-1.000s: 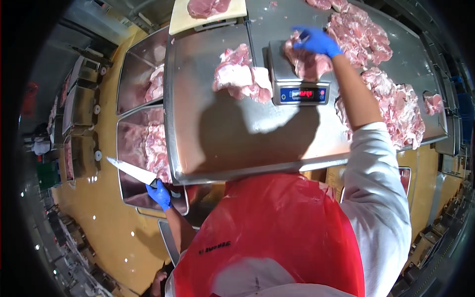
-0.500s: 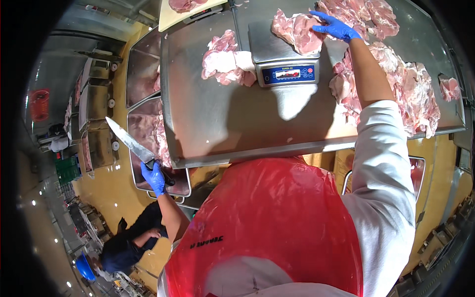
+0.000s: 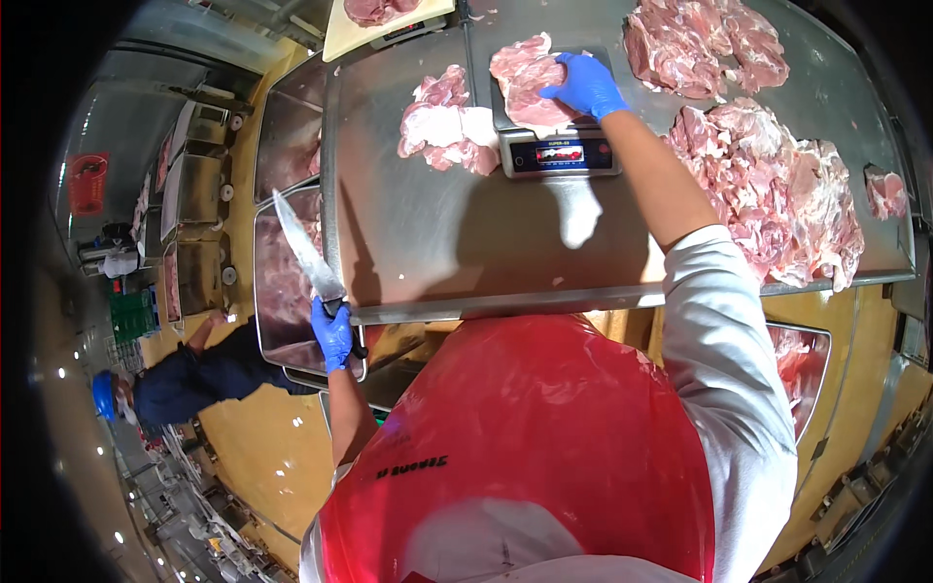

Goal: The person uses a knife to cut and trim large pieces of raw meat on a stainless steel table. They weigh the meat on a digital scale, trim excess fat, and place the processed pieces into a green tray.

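Observation:
My left hand [image 3: 333, 335], in a blue glove, is closed around the black handle of a knife [image 3: 307, 248]. Its blade points up and away over the meat-filled metal bin at the left. At the far side of the table, my gloved right hand [image 3: 589, 87] grips the right side of a raw meat piece [image 3: 530, 85]. That piece lies on the platform of a digital scale [image 3: 523, 158]; the hand hides part of it. Left of the scale, more raw meat [image 3: 447, 126] rests on the steel table [image 3: 408, 243].
A large meat pile [image 3: 768, 194] covers the table's right side, with another pile [image 3: 695, 49] behind it. Metal bins [image 3: 290, 107] line the left edge. A cutting board [image 3: 355, 37] stands at the far left. A person in a blue helmet [image 3: 104, 394] is at lower left.
My right hand has shifted left with the meat piece across the scale platform. The left hand has raised the knife, its blade now steeper. The other person has moved farther left.

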Demonstrator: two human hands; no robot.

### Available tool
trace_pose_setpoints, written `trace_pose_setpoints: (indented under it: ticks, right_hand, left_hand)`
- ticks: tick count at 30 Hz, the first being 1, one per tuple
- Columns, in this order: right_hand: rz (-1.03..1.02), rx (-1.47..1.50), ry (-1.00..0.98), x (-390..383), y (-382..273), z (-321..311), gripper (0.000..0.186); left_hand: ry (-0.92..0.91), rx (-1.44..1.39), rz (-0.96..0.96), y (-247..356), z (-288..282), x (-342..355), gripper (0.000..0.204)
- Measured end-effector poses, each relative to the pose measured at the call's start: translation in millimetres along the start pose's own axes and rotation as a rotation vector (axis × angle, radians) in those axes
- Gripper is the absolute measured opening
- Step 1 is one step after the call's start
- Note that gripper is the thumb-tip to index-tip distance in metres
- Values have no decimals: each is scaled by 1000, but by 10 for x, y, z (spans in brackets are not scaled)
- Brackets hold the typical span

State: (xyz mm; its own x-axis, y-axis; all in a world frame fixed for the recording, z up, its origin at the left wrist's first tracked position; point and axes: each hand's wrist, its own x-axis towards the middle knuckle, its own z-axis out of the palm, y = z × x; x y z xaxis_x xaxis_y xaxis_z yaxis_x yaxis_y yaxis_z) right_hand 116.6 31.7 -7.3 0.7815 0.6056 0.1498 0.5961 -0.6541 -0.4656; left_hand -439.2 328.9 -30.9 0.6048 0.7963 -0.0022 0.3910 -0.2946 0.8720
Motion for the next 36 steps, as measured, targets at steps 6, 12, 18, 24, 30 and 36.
trace_pose_setpoints:
  ticks: [6, 12, 18, 24, 30, 36]
  right_hand:
    - [-33, 461, 192, -144, 196, -225, 66]
    - [233, 446, 118, -767, 1024, -179, 61]
    - [194, 598, 338, -1027, 1156, 42, 51]
    - [232, 860, 244, -1111, 1312, -43, 47]
    - [183, 812, 136, -934, 1025, 79, 50]
    - [133, 702, 130, -772, 1221, 302, 27]
  left_hand:
    - [-63, 13, 18, 215, 207, -59, 40]
    - [-222, -112, -127, 557, 580, 21, 25]
    - [-407, -191, 95, 1601, 1271, 607, 9]
    - [-341, -352, 261, 2184, 1610, 648, 9]
    - [-420, -173, 141, 2532, 2416, 215, 32]
    - [-611, 365, 376, 2911, 3350, 184, 68]
